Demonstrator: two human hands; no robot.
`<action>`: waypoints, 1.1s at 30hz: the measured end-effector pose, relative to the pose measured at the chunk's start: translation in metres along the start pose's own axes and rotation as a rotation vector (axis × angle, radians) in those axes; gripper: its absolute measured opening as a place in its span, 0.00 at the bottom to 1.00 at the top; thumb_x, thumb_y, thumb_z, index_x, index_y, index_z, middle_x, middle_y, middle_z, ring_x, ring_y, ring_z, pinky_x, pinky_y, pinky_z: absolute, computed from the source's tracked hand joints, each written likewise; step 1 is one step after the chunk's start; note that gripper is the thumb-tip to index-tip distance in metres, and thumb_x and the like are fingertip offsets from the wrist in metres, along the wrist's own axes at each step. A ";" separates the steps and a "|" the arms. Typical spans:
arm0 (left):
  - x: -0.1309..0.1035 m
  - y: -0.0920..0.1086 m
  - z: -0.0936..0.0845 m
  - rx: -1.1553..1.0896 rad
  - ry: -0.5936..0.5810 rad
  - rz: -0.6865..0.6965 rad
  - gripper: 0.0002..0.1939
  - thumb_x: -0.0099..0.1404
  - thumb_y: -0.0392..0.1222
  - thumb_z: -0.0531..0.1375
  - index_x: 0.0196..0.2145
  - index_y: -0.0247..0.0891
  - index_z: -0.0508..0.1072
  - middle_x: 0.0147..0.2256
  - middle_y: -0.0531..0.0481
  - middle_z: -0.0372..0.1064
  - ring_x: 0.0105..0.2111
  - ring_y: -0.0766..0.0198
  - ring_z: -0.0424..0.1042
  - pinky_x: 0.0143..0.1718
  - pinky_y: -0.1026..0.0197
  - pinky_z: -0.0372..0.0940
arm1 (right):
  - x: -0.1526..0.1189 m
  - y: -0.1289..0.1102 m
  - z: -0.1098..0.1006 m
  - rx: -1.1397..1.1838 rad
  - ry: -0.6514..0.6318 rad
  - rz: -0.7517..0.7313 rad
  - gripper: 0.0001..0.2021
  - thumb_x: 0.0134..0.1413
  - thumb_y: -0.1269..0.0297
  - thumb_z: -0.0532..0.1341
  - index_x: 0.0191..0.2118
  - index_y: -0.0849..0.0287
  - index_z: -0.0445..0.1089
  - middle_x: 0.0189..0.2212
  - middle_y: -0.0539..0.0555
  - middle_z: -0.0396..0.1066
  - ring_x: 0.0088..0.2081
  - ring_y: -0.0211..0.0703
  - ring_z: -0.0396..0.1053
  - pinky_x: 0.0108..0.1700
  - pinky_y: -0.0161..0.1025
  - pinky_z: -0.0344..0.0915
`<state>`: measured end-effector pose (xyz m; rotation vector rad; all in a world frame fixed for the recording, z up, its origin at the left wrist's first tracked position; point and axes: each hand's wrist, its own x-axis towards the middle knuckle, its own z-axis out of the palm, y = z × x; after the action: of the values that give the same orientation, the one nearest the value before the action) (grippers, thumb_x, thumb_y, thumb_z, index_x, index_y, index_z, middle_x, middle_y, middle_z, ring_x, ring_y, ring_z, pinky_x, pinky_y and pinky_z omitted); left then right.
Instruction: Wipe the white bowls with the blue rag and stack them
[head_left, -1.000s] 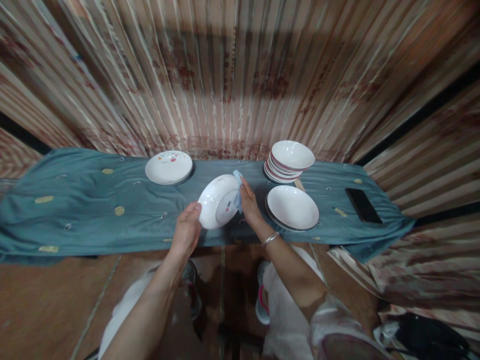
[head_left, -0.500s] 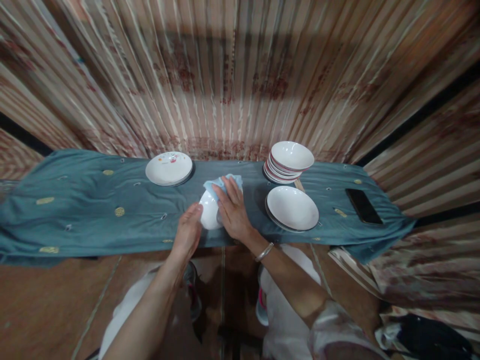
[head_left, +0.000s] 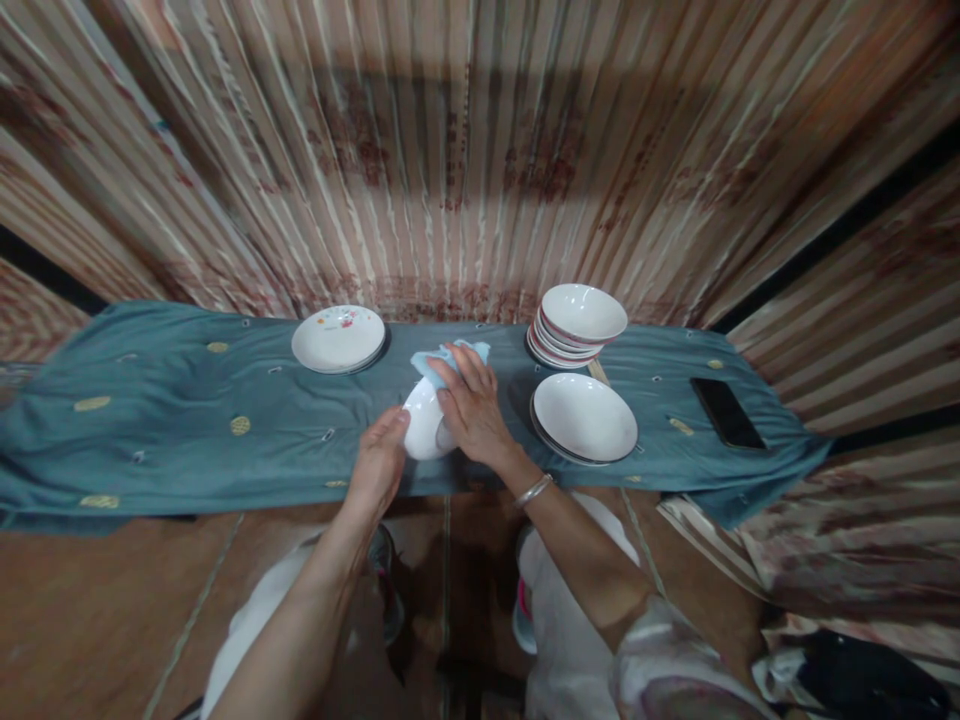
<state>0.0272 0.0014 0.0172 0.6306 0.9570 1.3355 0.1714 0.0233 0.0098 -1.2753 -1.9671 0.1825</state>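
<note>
left hand (head_left: 379,456) pinches white dish (head_left: 422,425) by its left rim; right hand (head_left: 474,408), fingers extended, holds light-blue cloth (head_left: 429,365) against the dish's far side.

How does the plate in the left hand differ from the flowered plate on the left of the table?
The held plate is tilted in the left hand; the flowered plate lies nearly flat. The held plate shows its underside; the flowered plate faces up, showing its pattern. The blue cloth and right hand cover part of the held plate; the flowered plate is uncovered. Both are white.
</note>
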 end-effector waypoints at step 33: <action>0.024 -0.003 -0.029 -0.194 0.215 -0.066 0.04 0.59 0.34 0.62 0.34 0.32 0.73 0.31 0.47 0.76 0.29 0.64 0.73 0.38 0.61 0.70 | -0.086 0.006 0.075 0.203 -0.119 0.330 0.37 0.66 0.48 0.47 0.71 0.65 0.35 0.71 0.69 0.30 0.71 0.60 0.31 0.67 0.64 0.43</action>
<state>0.0031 0.0199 -0.0052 0.3094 0.9962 1.4366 0.1433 -0.0242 -0.0900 -1.4725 -1.7692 0.6173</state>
